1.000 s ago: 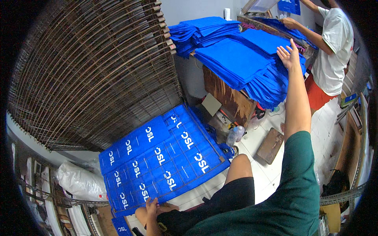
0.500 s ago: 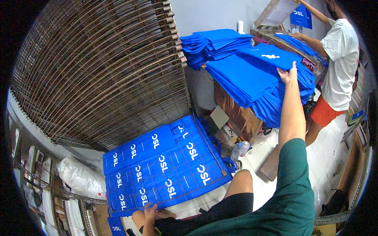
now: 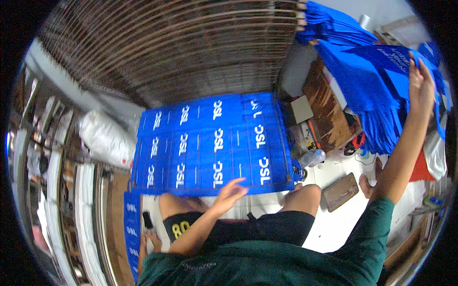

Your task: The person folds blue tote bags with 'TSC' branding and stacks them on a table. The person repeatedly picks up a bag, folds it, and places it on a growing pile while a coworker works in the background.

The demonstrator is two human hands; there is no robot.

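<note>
At the far right, my right hand (image 3: 422, 88) reaches up with its fingers closed on the edge of a blue fabric piece (image 3: 393, 59) with white print. That piece lies over a thick pile of blue fabric pieces (image 3: 362, 90), whose edges fan down over a wooden table. Above my lap, my left hand (image 3: 231, 196) is open and holds nothing, close to the front edge of a wire rack. On this rack, printed blue fabric (image 3: 200, 126) with rows of white marks lies spread in front of me, wire lines crossing it.
Stacked wire racks (image 3: 200, 52) rise behind the spread fabric. A worn wooden table (image 3: 329, 107) carries the piles. A wooden block (image 3: 341, 191) lies on the tiled floor near a bare foot (image 3: 366, 186). At left are a clear plastic bag (image 3: 102, 138) and a dark phone (image 3: 147, 219).
My view has swung right-to-left across the scene, shifting things rightward. The blue fabric piece in my right hand now shows white lettering. My left hand has risen off my leg, fingers spreading.
</note>
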